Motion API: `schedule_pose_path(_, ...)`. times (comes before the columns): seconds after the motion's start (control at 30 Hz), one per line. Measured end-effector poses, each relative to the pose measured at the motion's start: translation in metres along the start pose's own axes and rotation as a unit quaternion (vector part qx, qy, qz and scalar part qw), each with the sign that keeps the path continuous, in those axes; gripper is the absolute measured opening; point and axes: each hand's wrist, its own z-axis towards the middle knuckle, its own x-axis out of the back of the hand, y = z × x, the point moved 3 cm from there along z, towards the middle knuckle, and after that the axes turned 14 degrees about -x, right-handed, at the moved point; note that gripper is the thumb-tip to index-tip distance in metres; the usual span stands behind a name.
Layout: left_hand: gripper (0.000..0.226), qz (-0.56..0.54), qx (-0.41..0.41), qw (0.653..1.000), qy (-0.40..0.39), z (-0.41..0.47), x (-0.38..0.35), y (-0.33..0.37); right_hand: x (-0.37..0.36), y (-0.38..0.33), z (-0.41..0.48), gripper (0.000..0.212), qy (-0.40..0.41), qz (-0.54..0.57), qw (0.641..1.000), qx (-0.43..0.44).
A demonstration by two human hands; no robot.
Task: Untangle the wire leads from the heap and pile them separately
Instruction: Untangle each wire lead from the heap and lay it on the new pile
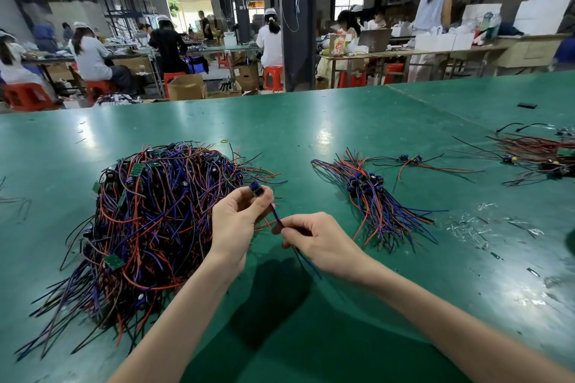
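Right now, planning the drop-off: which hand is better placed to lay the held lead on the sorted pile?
Right. The right hand pinches the lead nearest the sorted pile; the left hand holds its connector beside the tangled heap.

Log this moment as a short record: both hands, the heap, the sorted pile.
left hand: pinches the connector end of one lead
right hand: grips the same lead's wires
heap: large tangle, left of the hands
sorted pile: small bundle, right of the hands
table: green; another wire bunch at far right
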Motion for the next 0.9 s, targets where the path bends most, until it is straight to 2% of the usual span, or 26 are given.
schedule_pose_path(0.2,0.006,-0.003,0.005,1.000,0.016,0.006,0.007,0.002,-0.004,-0.008,-0.006,0.018,-0.028,-0.113,0.990,0.083)
schedule_pose_path(0.47,0.013,-0.028,0.021,0.998,0.047,0.011,0.012,0.010,-0.008,-0.010,-0.012,0.010,-0.086,-0.098,0.987,0.091)
schedule_pose_path(0.9,0.012,-0.098,0.079,0.990,0.068,0.014,0.016,0.011,-0.004,-0.015,-0.012,0.047,-0.100,-0.132,0.977,0.134)
